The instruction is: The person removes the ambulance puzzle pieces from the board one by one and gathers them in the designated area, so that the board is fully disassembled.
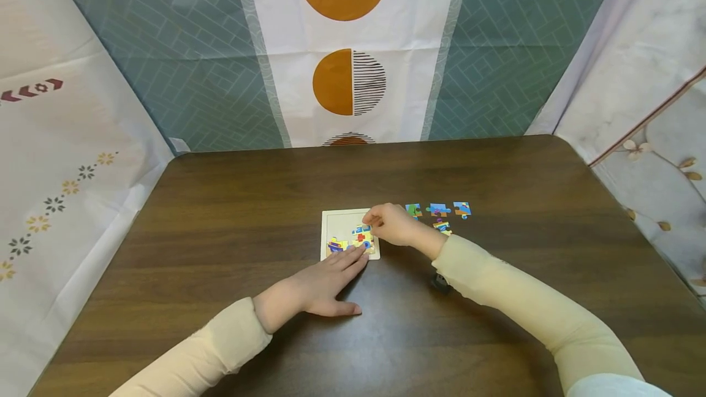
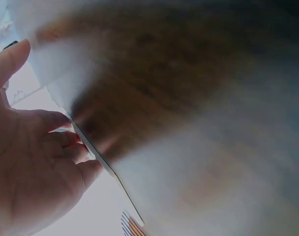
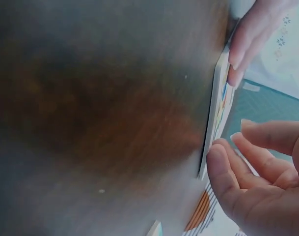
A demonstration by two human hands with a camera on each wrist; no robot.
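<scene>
A shallow cream puzzle tray [image 1: 324,234] lies on the table. In its lower left corner sits a yellow and purple jigsaw piece [image 1: 334,244]. Joined jigsaw pieces [image 1: 361,237] in yellow, red and blue fill part of its right side. My left hand [image 1: 331,280] rests with straight fingers over the tray's front edge and partly covers the pieces there. Over the tray's right side, my right hand [image 1: 391,223] has its fingers bent loosely close to the joined pieces. The right wrist view shows a gap between its fingers [image 3: 219,160], with no piece visible in it.
Right of the tray lie loose jigsaw pieces: a green one [image 1: 412,209], a blue one [image 1: 439,208], another blue one [image 1: 462,208] and a yellowish one [image 1: 442,226] beside the right forearm. All stand on a dark wooden table [image 1: 248,201], with patterned cloths around it.
</scene>
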